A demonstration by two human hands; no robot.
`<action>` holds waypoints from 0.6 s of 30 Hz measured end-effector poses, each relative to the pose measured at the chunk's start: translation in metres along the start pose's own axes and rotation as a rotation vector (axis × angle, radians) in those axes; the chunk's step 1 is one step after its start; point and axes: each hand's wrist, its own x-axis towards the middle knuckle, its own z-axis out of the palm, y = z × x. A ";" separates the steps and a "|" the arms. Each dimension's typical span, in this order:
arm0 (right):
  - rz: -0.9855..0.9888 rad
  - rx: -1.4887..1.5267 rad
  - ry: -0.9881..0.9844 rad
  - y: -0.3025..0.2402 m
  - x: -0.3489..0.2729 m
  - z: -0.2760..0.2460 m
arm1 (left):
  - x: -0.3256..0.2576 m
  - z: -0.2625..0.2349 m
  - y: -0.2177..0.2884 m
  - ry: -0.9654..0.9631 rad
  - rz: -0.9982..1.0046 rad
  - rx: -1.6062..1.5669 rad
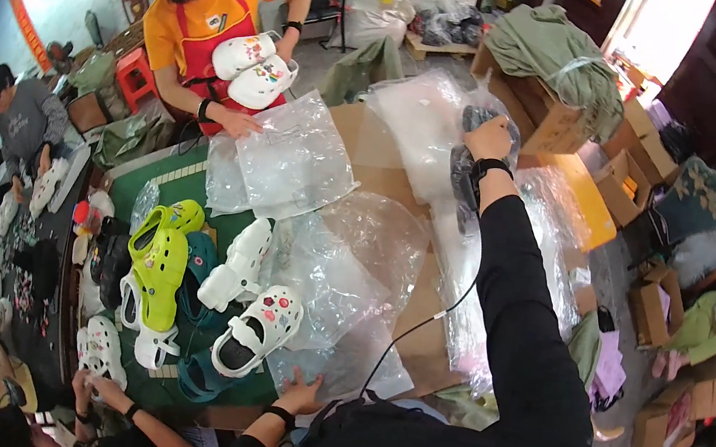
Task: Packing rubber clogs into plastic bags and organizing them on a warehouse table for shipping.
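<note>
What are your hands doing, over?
Right hand on dark bundle. Left hand at clear bag's edge. White clog close by left hand.

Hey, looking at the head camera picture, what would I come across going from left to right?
Person in grey, lime-green clogs, white clog just right of them, your left hand, your right hand, orange-yellow box, open cardboard box at far right.
</note>
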 end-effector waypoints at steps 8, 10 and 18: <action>0.240 0.158 -0.162 -0.019 0.021 0.064 | -0.004 0.010 0.008 -0.001 -0.018 -0.006; 0.237 0.229 -0.153 -0.014 0.040 0.083 | -0.008 -0.002 0.014 -0.045 -0.016 0.005; -0.012 0.545 -0.182 -0.039 0.021 0.148 | -0.009 -0.002 0.014 -0.049 -0.069 0.029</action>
